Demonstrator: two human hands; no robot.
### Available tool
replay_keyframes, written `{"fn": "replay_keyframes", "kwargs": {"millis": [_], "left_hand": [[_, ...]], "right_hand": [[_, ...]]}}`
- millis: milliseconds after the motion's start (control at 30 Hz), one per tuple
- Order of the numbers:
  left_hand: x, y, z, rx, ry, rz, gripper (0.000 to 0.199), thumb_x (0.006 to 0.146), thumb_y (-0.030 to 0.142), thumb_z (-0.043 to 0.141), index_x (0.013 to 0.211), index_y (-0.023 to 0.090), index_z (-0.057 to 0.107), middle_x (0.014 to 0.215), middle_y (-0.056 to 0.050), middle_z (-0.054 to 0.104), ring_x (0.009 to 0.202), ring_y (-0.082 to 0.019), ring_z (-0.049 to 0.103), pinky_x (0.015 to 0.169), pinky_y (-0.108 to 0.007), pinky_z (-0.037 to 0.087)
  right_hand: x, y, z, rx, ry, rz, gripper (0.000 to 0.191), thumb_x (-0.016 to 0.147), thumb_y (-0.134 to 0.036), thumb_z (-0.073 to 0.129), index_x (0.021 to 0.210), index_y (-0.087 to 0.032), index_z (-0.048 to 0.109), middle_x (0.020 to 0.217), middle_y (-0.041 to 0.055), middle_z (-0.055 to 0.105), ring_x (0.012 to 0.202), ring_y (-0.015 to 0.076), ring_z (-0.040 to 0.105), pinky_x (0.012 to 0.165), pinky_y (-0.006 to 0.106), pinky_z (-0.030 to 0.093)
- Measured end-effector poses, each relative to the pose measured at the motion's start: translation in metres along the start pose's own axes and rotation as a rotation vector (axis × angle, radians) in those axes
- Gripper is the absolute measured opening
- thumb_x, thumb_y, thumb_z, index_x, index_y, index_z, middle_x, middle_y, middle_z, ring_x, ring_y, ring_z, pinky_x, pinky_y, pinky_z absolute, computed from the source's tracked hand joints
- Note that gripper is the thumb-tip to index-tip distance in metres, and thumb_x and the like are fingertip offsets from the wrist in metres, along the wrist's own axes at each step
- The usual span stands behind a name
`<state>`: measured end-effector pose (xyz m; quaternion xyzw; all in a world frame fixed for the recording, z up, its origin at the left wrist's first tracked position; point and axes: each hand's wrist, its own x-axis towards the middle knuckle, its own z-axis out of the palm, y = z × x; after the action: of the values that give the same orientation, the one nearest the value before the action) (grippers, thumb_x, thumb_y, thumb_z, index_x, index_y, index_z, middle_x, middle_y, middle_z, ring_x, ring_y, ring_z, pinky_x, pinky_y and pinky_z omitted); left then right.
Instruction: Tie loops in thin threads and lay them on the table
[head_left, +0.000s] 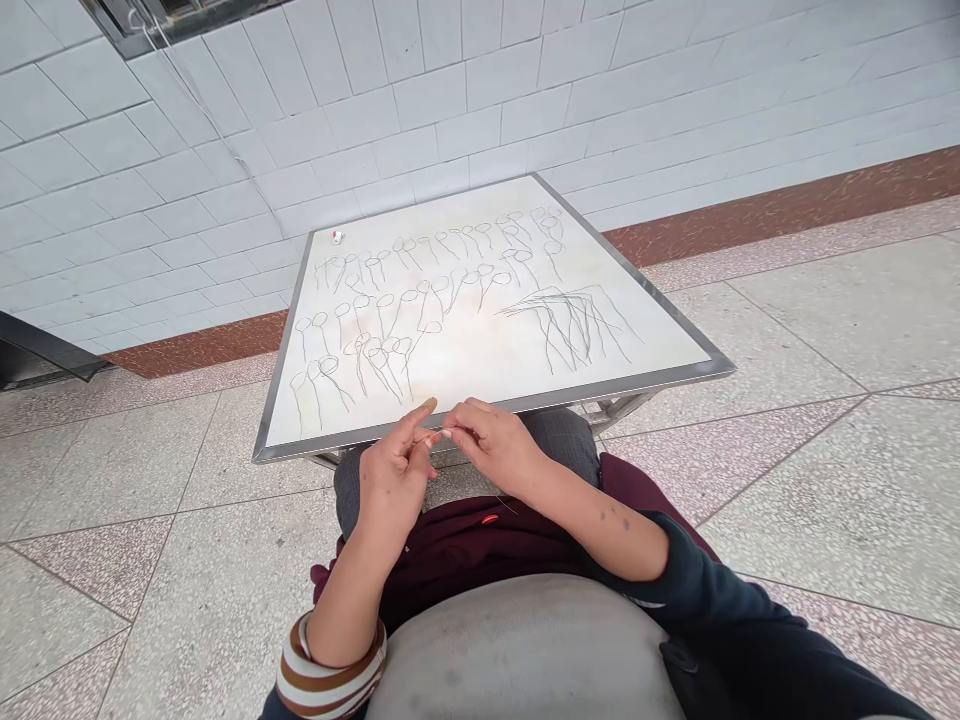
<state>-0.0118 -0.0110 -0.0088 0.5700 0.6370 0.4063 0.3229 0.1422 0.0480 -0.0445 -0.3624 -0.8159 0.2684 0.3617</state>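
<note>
My left hand point(397, 465) and my right hand point(491, 440) meet in front of the near edge of a white table point(465, 360) with a grey rim. Thumb and fingers of each hand are pinched around a thin wire, hard to make out between the fingertips; a fine strand shows below my right hand. Rows of thin dark wires with looped ends point(409, 297) lie across the table. On its right part is a loose pile of wires without clear loops point(574, 325).
A small red and white object point(337, 237) sits at the table's far left corner. A white tiled wall point(480, 100) stands behind the table. My knees are under the near edge, and a small red piece point(490, 519) rests on dark red cloth in my lap.
</note>
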Motion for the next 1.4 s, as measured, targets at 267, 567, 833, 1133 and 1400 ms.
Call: {"fn": "replay_keyframes", "kwargs": {"millis": [267,567,833,1133,1400], "left_hand": [[-0.001,0.000,0.000,0.014,0.003,-0.010,0.041,0.088,0.024,0.053,0.128,0.033,0.058,0.090,0.003,0.071,0.054,-0.009,0.059,0.059,-0.024,0.046],[0.000,-0.001,0.001,0.032,0.015,-0.009,0.042,0.087,0.022,0.053,0.127,0.034,0.059,0.088,0.004,0.070,0.053,-0.008,0.058,0.060,-0.024,0.046],[0.001,-0.002,0.000,-0.044,0.042,-0.032,0.045,0.087,0.025,0.055,0.132,0.030,0.054,0.090,0.001,0.071,0.057,-0.010,0.061,0.058,-0.023,0.046],[0.008,-0.009,-0.018,-0.302,0.136,-0.106,0.059,0.080,0.041,0.067,0.133,0.020,0.052,0.106,-0.009,0.070,0.086,-0.017,0.064,0.067,-0.024,0.050],[-0.004,-0.013,0.011,-0.410,-0.263,-0.228,0.043,0.084,0.042,0.063,0.120,0.018,0.063,0.102,-0.010,0.073,0.097,-0.021,0.066,0.083,-0.032,0.047]], "right_hand": [[0.000,0.000,-0.001,0.046,-0.020,0.016,0.013,0.091,-0.014,0.047,0.084,-0.020,0.055,0.080,0.0002,0.057,0.074,0.0143,0.053,0.066,0.025,0.038],[-0.001,-0.002,0.004,0.017,0.004,0.075,0.011,0.090,-0.014,0.048,0.085,-0.021,0.055,0.082,0.0003,0.059,0.071,0.0134,0.053,0.064,0.024,0.037],[0.003,0.006,0.003,0.347,-0.082,0.160,0.008,0.088,-0.026,0.055,0.092,-0.021,0.060,0.080,-0.0013,0.061,0.065,0.0102,0.053,0.060,0.022,0.042],[0.008,0.012,-0.006,0.809,-0.005,0.425,0.025,0.080,-0.043,0.064,0.086,-0.019,0.057,0.065,-0.0052,0.053,0.053,0.0071,0.052,0.048,0.018,0.045],[0.012,0.001,-0.013,0.793,0.089,0.412,0.021,0.079,-0.038,0.066,0.084,-0.019,0.058,0.067,-0.0042,0.058,0.052,0.0079,0.056,0.050,0.021,0.051]]}}
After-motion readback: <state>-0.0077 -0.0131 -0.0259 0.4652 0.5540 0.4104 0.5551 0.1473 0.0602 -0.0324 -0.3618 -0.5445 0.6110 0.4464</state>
